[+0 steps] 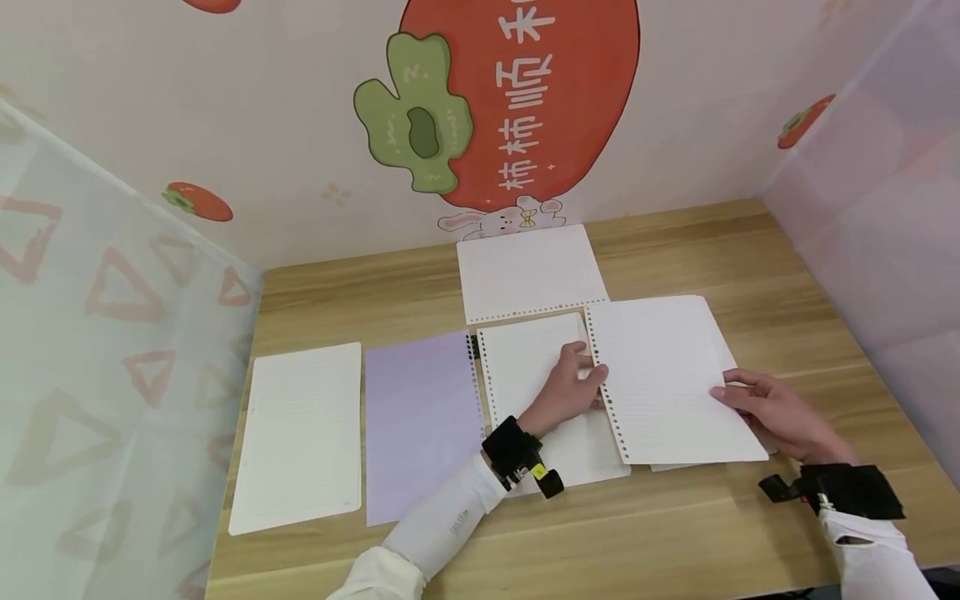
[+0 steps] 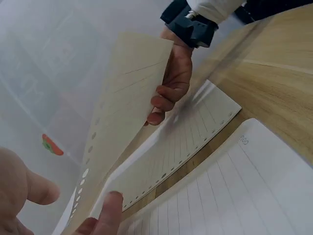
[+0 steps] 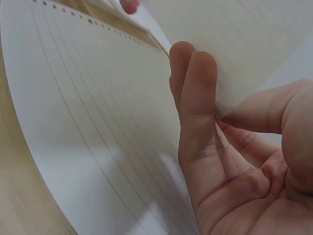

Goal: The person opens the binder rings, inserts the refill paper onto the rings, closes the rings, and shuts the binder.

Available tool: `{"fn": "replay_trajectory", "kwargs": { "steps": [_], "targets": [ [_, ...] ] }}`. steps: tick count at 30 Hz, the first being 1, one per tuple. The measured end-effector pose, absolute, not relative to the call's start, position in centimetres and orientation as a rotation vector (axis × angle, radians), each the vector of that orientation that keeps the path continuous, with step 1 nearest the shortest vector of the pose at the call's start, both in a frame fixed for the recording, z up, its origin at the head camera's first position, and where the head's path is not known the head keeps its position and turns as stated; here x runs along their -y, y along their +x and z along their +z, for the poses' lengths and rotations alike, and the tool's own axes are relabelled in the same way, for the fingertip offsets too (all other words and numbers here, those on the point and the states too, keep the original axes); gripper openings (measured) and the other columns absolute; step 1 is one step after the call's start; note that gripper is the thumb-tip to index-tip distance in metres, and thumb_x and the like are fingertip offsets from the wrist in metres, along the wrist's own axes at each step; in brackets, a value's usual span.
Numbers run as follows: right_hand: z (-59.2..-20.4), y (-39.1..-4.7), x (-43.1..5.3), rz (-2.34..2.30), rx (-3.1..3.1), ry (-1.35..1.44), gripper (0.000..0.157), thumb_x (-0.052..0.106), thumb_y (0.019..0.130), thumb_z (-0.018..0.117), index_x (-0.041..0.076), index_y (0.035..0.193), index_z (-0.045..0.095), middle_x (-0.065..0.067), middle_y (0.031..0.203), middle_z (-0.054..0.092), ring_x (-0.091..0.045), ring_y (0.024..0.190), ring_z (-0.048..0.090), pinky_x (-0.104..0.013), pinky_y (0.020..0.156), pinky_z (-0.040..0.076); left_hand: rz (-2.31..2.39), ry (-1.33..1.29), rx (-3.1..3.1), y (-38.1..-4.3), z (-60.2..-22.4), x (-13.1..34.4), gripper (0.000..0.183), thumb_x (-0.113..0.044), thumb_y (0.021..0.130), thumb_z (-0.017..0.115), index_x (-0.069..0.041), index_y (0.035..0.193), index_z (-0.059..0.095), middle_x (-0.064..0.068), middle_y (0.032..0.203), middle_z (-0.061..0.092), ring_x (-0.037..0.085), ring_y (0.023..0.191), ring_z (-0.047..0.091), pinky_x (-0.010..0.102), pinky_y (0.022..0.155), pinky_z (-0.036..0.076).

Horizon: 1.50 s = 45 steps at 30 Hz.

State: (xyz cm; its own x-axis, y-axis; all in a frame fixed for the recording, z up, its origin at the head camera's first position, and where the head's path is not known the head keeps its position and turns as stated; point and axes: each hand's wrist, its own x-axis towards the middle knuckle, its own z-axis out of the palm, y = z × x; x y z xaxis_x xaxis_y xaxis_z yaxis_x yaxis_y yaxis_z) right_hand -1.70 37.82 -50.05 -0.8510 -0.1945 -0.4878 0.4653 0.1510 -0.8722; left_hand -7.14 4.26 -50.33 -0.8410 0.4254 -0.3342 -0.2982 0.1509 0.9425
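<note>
A white lined loose-leaf sheet with punched holes down its left edge is raised over the right part of the table. My right hand pinches its right edge between thumb and fingers. At the holed edge is my left hand. Its thumb and finger stand apart on either side of that edge; whether they touch it I cannot tell. Below the raised sheet lies another holed lined sheet. More white holed paper lies under my left hand.
Left of my left hand lies a purple holed sheet or cover, with a white lined sheet farther left. Another holed sheet lies at the back by the wall. The wooden table meets walls at the back and both sides.
</note>
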Motion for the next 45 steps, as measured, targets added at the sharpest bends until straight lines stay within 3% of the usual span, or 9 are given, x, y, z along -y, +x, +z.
{"fn": "replay_trajectory", "kwargs": {
  "steps": [5,9,13,24,32,39,41,45],
  "targets": [
    [-49.8,-2.2,-35.3,-1.775,-1.887,0.186,0.017,0.015,0.105,0.058,0.012,0.12,0.052,0.006,0.088,0.071,-0.008,0.077,0.067,-0.025,0.066,0.056,1.81,0.094,-1.856,-7.7,-50.5,-2.8,0.051,-0.021,0.108,0.049,-0.007,0.154,0.033,0.014,0.129,0.064,0.022,0.081,0.074,0.037,0.068,0.062],
    [-49.6,-2.5,-33.6,-1.805,-1.815,0.087,0.019,0.012,0.104,0.058,0.007,0.121,0.051,0.003,0.092,0.074,-0.009,0.078,0.069,-0.025,0.066,0.057,1.793,0.084,-1.905,-7.7,-50.5,-1.2,0.046,-0.019,0.108,0.047,-0.011,0.153,0.036,0.013,0.122,0.065,0.022,0.084,0.074,0.037,0.067,0.062],
    [-49.2,-2.8,-32.1,-1.791,-1.774,-0.004,0.024,0.013,0.106,0.054,0.002,0.126,0.048,0.0,0.099,0.076,-0.011,0.082,0.072,-0.029,0.07,0.059,1.786,0.063,-1.923,-7.1,-50.2,0.5,0.044,-0.018,0.109,0.046,-0.015,0.152,0.037,0.014,0.124,0.064,0.023,0.087,0.074,0.038,0.069,0.061],
    [-48.8,-3.5,-28.2,-1.692,-1.955,0.04,0.031,0.028,0.103,0.061,0.0,0.111,0.049,0.004,0.073,0.063,-0.007,0.067,0.056,-0.024,0.062,0.047,1.8,0.038,-1.902,-5.8,-49.3,4.4,0.047,-0.021,0.109,0.046,-0.019,0.155,0.034,0.013,0.133,0.063,0.023,0.092,0.075,0.039,0.074,0.062],
    [-49.8,-4.0,-25.4,-1.726,-1.904,0.031,0.034,0.031,0.103,0.062,0.001,0.112,0.047,0.005,0.07,0.061,-0.007,0.067,0.058,-0.024,0.063,0.047,1.765,-0.002,-1.991,-5.2,-49.6,7.5,0.063,-0.035,0.107,0.052,-0.013,0.161,0.028,0.014,0.144,0.06,0.023,0.098,0.073,0.038,0.078,0.06],
    [-50.5,-4.9,-23.6,-1.748,-1.867,0.004,0.041,0.029,0.103,0.062,-0.006,0.119,0.051,-0.001,0.086,0.073,-0.009,0.074,0.067,-0.025,0.064,0.055,1.646,0.012,-2.172,-4.6,-49.6,9.9,0.075,-0.047,0.104,0.053,-0.007,0.161,0.025,0.013,0.135,0.063,0.027,0.119,0.061,0.045,0.103,0.046],
    [-50.6,-5.1,-23.3,-1.748,-1.859,-0.002,0.039,0.029,0.103,0.062,-0.006,0.118,0.052,-0.001,0.088,0.073,-0.01,0.075,0.069,-0.026,0.064,0.056,1.602,0.038,-2.241,-4.5,-49.4,10.5,0.078,-0.05,0.103,0.053,-0.005,0.16,0.025,0.011,0.132,0.062,0.026,0.112,0.059,0.043,0.097,0.046],
    [-50.7,-5.5,-22.9,-1.724,-1.889,0.001,0.034,0.03,0.103,0.062,-0.002,0.11,0.054,0.003,0.072,0.061,-0.008,0.068,0.063,-0.024,0.063,0.053,1.569,0.094,-2.374,-4.4,-49.1,11.5,0.073,-0.045,0.104,0.054,-0.002,0.158,0.029,0.008,0.135,0.06,0.021,0.084,0.055,0.034,0.074,0.045]
  ]
}}
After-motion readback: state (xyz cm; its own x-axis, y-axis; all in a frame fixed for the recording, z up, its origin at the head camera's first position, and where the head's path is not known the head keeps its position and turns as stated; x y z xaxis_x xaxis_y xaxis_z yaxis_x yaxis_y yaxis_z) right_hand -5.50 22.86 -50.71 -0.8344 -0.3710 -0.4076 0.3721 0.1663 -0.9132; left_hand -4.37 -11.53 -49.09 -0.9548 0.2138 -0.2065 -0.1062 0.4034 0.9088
